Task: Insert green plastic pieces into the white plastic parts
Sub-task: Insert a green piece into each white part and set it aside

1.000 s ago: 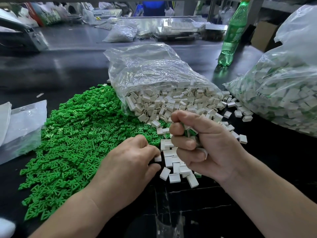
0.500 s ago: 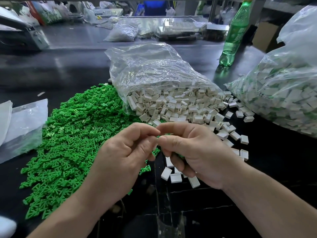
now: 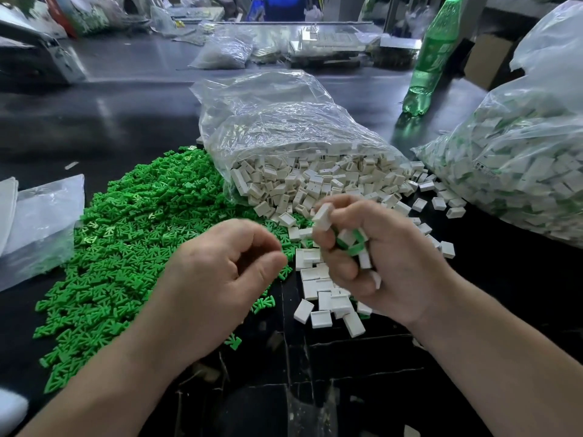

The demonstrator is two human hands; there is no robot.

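Thumb and forefinger of the right hand (image 3: 378, 263) are pinching one white part (image 3: 322, 217) just above the tabletop (image 3: 126, 121), while the rest of that grip is curling round a clutch of filled parts (image 3: 353, 242), white with green showing in them. The left hand (image 3: 214, 285) is hovering just beside it, apart from it. Its fingers are curling in with the thumb tip close to the forefinger, but the tips are blurring, so I cannot tell whether this grip is pinching anything.

Under and between the hands, loose white parts (image 3: 321, 301) are lying scattered. A broad heap of green pieces (image 3: 126, 231) is spreading to the left, reaching under the left hand. Beyond the hands, a clear bag (image 3: 277, 121) is lying on its side with its mouth facing the person, spilling white parts (image 3: 315, 184) that are touching the edge of the green heap. At the right, a second bag (image 3: 520, 168) is bulging with white parts mixed with green.

The tabletop is dark and glossy, catching light in pale streaks, and its near edge is looking scuffed and cracked. A flat plastic sheet (image 3: 41, 222) is lying at the far left. A green bottle (image 3: 432, 58) is standing upright behind the bags, near a cardboard box (image 3: 492, 61). Farther back, a small bag (image 3: 224, 52) and blurred clutter are lining the far end.
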